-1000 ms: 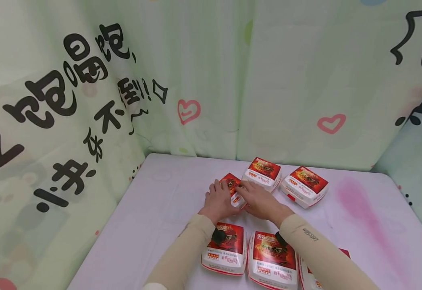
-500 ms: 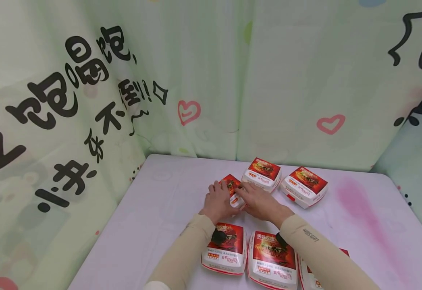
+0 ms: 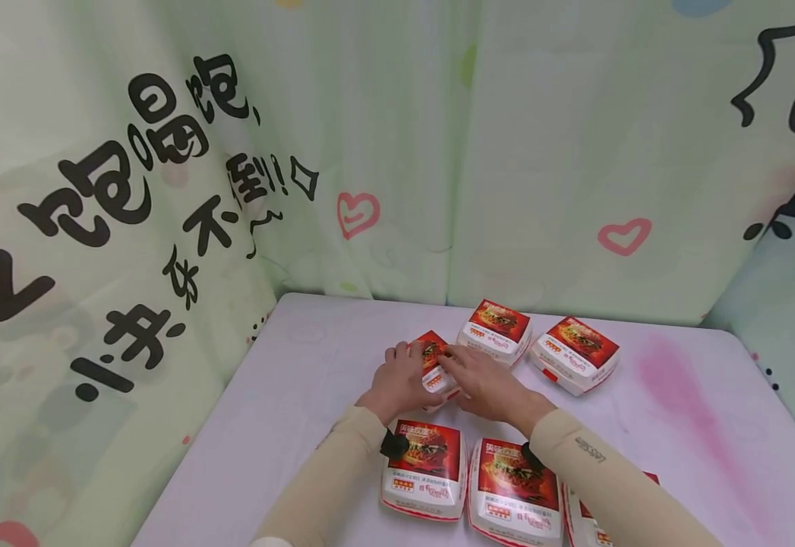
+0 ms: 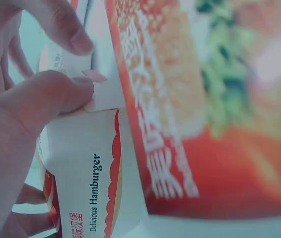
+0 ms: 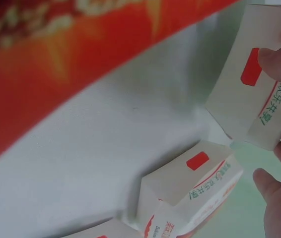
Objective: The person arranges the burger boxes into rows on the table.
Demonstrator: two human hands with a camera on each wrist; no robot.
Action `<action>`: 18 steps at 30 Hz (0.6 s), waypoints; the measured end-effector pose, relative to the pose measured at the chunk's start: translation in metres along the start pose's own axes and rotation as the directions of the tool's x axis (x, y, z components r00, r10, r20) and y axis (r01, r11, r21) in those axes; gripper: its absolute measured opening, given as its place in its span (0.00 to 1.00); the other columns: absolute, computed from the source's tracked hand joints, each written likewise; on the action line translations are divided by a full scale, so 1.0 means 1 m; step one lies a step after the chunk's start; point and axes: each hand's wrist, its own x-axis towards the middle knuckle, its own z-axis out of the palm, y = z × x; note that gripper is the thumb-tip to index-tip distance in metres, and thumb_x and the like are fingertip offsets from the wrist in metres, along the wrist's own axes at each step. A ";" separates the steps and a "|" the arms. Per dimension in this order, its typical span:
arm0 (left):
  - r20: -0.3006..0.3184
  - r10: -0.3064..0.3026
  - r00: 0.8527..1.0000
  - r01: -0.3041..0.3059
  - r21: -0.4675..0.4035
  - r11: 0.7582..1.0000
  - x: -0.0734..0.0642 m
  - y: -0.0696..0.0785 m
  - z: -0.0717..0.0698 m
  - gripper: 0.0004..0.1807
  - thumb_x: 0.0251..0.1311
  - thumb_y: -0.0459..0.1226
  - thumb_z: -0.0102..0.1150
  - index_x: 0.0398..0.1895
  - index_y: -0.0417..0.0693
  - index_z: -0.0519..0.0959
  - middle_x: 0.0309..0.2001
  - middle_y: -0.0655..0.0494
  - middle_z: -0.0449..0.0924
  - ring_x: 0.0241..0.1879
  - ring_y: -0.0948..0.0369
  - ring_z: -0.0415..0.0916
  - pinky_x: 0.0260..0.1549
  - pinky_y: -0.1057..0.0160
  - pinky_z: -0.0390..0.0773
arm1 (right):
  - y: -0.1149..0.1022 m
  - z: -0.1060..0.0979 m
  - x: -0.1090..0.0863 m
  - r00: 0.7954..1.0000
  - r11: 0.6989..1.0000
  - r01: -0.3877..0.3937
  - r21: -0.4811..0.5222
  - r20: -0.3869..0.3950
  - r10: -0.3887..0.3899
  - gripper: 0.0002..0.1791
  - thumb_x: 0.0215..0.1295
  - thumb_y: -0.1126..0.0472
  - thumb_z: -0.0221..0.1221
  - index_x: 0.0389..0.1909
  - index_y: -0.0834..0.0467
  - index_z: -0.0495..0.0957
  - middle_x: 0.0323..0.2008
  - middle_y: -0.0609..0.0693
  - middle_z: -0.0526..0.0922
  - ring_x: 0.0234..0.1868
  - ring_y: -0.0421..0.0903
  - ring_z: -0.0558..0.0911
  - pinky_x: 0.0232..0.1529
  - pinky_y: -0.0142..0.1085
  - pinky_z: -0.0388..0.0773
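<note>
Both hands are at a red-and-white hamburger box [image 3: 433, 351] on the table. My left hand [image 3: 399, 386] grips its left side, fingers over the far left edge. In the left wrist view, its thumb [image 4: 61, 94] presses beside a small tab on the white wall [image 4: 91, 139], printed "Delicious Hamburger". My right hand [image 3: 493, 384] grips the box from the right, fingertips at its top edge. In the right wrist view, a fingertip lies by a red patch on the held box [image 5: 245, 84]. The hands hide much of the box's lower part.
Two similar boxes stand behind and to the right, one box [image 3: 496, 330] close to my right hand and another box [image 3: 576, 353] farther right. Nearer me, a row holds a left box [image 3: 427, 475], a middle box [image 3: 516, 494] and one partly under my right forearm. Printed curtains surround the table [image 3: 329, 357].
My left hand and forearm have shifted slightly left, and the box between the hands has shifted a little with them. More of the near left box shows. The other boxes stay put.
</note>
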 end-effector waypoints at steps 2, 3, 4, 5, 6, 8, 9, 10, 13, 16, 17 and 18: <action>-0.010 0.024 1.000 -0.024 -0.006 1.000 -0.003 -0.003 -0.002 0.52 0.46 0.61 0.72 0.69 0.43 0.62 0.60 0.45 0.69 0.56 0.52 0.67 0.51 0.57 0.82 | -0.001 0.000 -0.001 1.000 1.000 0.007 -0.009 -0.007 -0.008 0.45 0.53 0.58 0.74 0.71 0.60 0.64 0.69 0.59 0.68 0.71 0.59 0.67 0.69 0.55 0.68; -0.013 0.036 0.999 -0.036 -0.010 0.999 -0.004 -0.004 -0.003 0.52 0.46 0.61 0.72 0.68 0.43 0.62 0.61 0.45 0.69 0.56 0.52 0.67 0.51 0.57 0.82 | -0.001 0.000 -0.002 1.000 1.000 0.015 -0.016 -0.014 -0.015 0.46 0.52 0.58 0.74 0.72 0.60 0.64 0.70 0.59 0.67 0.71 0.59 0.66 0.69 0.55 0.68; -0.018 0.050 0.999 -0.050 -0.008 0.999 -0.005 -0.006 -0.004 0.52 0.46 0.61 0.72 0.68 0.43 0.63 0.62 0.45 0.68 0.57 0.52 0.67 0.52 0.57 0.82 | -0.001 0.000 -0.002 1.000 1.000 0.019 -0.021 -0.016 -0.020 0.47 0.52 0.58 0.74 0.72 0.60 0.63 0.71 0.59 0.65 0.72 0.59 0.65 0.69 0.55 0.67; -0.022 0.061 0.998 -0.061 -0.009 0.998 -0.006 -0.007 -0.004 0.52 0.47 0.61 0.72 0.69 0.44 0.62 0.63 0.45 0.68 0.58 0.52 0.66 0.53 0.58 0.82 | -0.001 0.000 -0.003 1.000 1.000 0.021 -0.023 -0.016 -0.021 0.49 0.52 0.58 0.75 0.73 0.60 0.61 0.72 0.59 0.64 0.73 0.59 0.64 0.70 0.55 0.67; -0.027 0.073 0.997 -0.074 -0.013 0.997 -0.007 -0.007 -0.005 0.52 0.47 0.61 0.72 0.69 0.44 0.62 0.64 0.45 0.67 0.59 0.52 0.66 0.53 0.57 0.82 | -0.001 0.000 -0.003 0.999 0.999 0.025 -0.029 -0.020 -0.026 0.50 0.51 0.57 0.75 0.74 0.60 0.61 0.73 0.59 0.63 0.73 0.58 0.63 0.70 0.54 0.66; -0.039 0.102 0.994 -0.103 -0.025 0.994 -0.008 -0.009 -0.008 0.52 0.47 0.61 0.72 0.70 0.45 0.61 0.66 0.45 0.66 0.61 0.52 0.66 0.55 0.56 0.81 | -0.001 -0.001 -0.004 0.999 0.999 0.030 -0.039 -0.027 -0.032 0.52 0.50 0.56 0.76 0.74 0.61 0.59 0.74 0.59 0.61 0.74 0.58 0.62 0.71 0.54 0.66; -0.043 0.117 0.992 -0.118 -0.028 0.993 -0.009 -0.009 -0.009 0.53 0.47 0.60 0.72 0.71 0.45 0.60 0.67 0.45 0.66 0.62 0.51 0.66 0.55 0.56 0.81 | -0.001 -0.002 -0.004 0.999 0.999 0.030 -0.042 -0.028 -0.032 0.53 0.50 0.55 0.76 0.75 0.61 0.59 0.75 0.59 0.59 0.75 0.58 0.61 0.71 0.54 0.65; -0.049 0.138 0.989 -0.139 -0.025 0.990 -0.010 -0.010 -0.011 0.54 0.47 0.60 0.72 0.72 0.45 0.59 0.67 0.46 0.65 0.63 0.51 0.66 0.56 0.56 0.81 | 0.000 -0.003 -0.004 0.999 0.999 0.026 -0.041 -0.025 -0.027 0.54 0.49 0.54 0.76 0.75 0.60 0.58 0.76 0.58 0.58 0.75 0.57 0.60 0.72 0.54 0.64; -0.056 0.197 0.979 -0.198 -0.016 0.980 -0.011 -0.010 -0.016 0.56 0.47 0.60 0.72 0.74 0.45 0.57 0.69 0.47 0.64 0.65 0.52 0.65 0.58 0.56 0.79 | 0.000 -0.006 -0.004 0.999 0.998 0.018 -0.056 -0.029 -0.020 0.56 0.48 0.52 0.76 0.76 0.61 0.56 0.77 0.58 0.57 0.76 0.58 0.59 0.72 0.54 0.63; -0.059 0.257 0.965 -0.257 0.008 0.967 -0.013 -0.010 -0.021 0.56 0.47 0.60 0.72 0.75 0.45 0.56 0.70 0.48 0.63 0.66 0.53 0.64 0.59 0.57 0.78 | 0.002 -0.009 -0.004 0.999 0.997 0.014 -0.075 -0.038 -0.016 0.58 0.48 0.50 0.76 0.76 0.62 0.55 0.77 0.58 0.56 0.76 0.58 0.58 0.73 0.54 0.62; -0.057 0.274 0.960 -0.274 0.014 0.962 -0.014 -0.010 -0.022 0.57 0.47 0.60 0.72 0.75 0.45 0.56 0.70 0.48 0.63 0.67 0.53 0.63 0.59 0.58 0.78 | 0.002 -0.009 -0.004 0.999 0.997 0.013 -0.079 -0.044 -0.016 0.58 0.48 0.50 0.76 0.76 0.62 0.55 0.77 0.58 0.56 0.76 0.58 0.59 0.73 0.54 0.63; -0.061 0.295 0.953 -0.295 0.023 0.955 -0.015 -0.010 -0.023 0.56 0.47 0.60 0.73 0.75 0.46 0.57 0.70 0.49 0.63 0.67 0.53 0.63 0.59 0.58 0.79 | 0.003 -0.010 -0.004 0.999 0.997 0.011 -0.082 -0.049 -0.015 0.58 0.47 0.49 0.76 0.76 0.62 0.55 0.76 0.59 0.56 0.76 0.58 0.59 0.72 0.54 0.63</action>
